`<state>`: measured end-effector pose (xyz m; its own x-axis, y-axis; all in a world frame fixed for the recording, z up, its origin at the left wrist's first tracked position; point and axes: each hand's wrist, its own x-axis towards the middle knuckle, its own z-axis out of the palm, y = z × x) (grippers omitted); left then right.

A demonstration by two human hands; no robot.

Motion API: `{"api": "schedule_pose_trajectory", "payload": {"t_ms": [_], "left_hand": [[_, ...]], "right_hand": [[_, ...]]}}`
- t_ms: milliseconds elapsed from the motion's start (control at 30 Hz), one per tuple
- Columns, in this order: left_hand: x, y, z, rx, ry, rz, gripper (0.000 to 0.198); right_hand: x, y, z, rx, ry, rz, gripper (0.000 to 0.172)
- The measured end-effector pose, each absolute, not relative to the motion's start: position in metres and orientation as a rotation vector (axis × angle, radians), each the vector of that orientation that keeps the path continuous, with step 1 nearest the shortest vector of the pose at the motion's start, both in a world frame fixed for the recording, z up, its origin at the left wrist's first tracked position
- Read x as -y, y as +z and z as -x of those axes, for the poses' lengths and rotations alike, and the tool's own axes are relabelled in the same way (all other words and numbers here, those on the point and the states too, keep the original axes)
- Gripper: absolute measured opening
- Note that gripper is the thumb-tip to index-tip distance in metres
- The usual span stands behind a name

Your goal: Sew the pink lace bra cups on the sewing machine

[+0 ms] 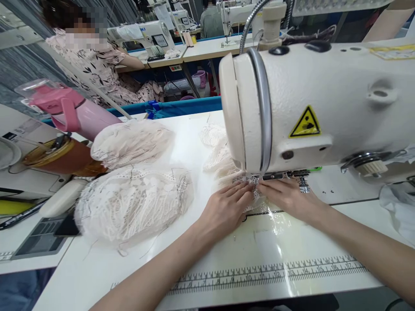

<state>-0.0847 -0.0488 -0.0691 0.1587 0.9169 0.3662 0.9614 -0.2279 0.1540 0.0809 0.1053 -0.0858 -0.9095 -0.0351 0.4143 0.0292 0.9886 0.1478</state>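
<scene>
Cream lace fabric (223, 162) lies gathered under the head of a white sewing machine (320, 99), spreading out behind the needle area. My left hand (228, 205) rests flat on this lace, left of the presser foot, fingers stretched forward. From the other side, my right hand (288, 196) reaches under the machine head, its extended fingers pressing the lace close to the foot. The machine's metal parts partly cover those fingertips. Two bundles of lace pieces, a larger front bundle (132, 205) and a smaller rear bundle (132, 140), sit to the left.
A printed ruler scale (259, 276) runs along the table's front. At left are a pink bottle (84, 112), an amber container (61, 155) and a dark phone-like object (68, 224). White cloth (398, 211) lies at right. A co-worker (94, 73) sits beyond the table.
</scene>
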Motion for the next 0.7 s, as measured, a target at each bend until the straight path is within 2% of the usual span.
{"api": "schedule_pose_trajectory", "payload": {"t_ms": [333, 467, 700], "left_hand": [[0.050, -0.067, 0.085, 1.974, -0.539, 2.282, 0.026], [0.050, -0.067, 0.085, 1.948, -0.527, 2.269, 0.032], [0.050, -0.069, 0.085, 1.938, -0.503, 2.240, 0.025]], "right_hand": [[-0.089, -0.084, -0.072, 2.600, -0.155, -0.134, 0.021], [-0.089, -0.083, -0.072, 2.596, -0.111, -0.149, 0.019], [-0.088, -0.084, -0.073, 2.531, -0.076, -0.164, 0.020]]}}
